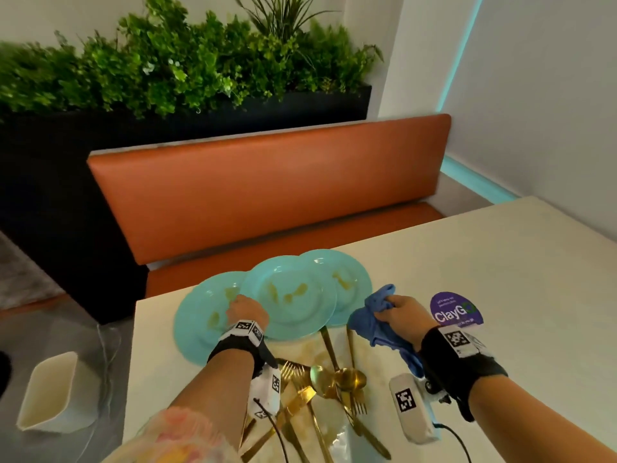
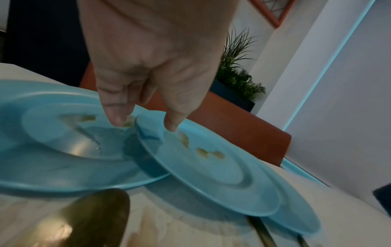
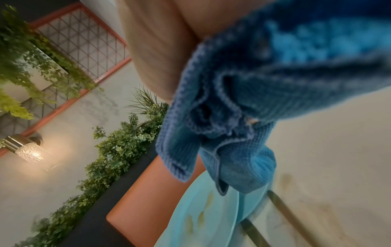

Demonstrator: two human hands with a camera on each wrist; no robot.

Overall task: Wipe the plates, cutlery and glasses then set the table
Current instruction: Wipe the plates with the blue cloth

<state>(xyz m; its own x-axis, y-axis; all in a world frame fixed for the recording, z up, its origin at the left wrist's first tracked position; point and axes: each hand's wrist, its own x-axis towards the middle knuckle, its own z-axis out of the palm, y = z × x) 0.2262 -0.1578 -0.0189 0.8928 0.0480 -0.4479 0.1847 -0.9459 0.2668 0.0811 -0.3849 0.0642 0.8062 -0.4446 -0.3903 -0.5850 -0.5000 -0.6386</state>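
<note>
Plates (image 1: pixel 290 295): we see three teal ones overlapped in a row at the far left edge of the table (image 1: pixel 500 295), all smeared yellow-green. The middle plate (image 2: pixel 211 167) lies over the left plate (image 1: pixel 197 325) and the right plate (image 1: pixel 350 279). Bench (image 1: pixel 267 195) sits behind the table, planter (image 1: pixel 167 78) behind that. Near the table's left side, on the floor, a white bin (image 1: pixel 50 396). Cutlery (image 1: pixel 327 396), gold forks, spoons and knives, lies in a loose heap on the table just before the plates, some handles reaching under the plate rims. Cloth (image 1: pixel 374 319), blue, is bunched in our right hand (image 1: pixel 400 317), fingers curled tight round it, held above the table just right of the plates. A purple sticker (image 1: pixel 457 310) lies beside that hand. Our left hand (image 1: pixel 247 310) is over the left plate, fingers (image 2: pixel 115 115) pointing down with tips at the surface where the left and middle plates overlap; it holds nothing. Whether they press the plate we cannot tell.
</note>
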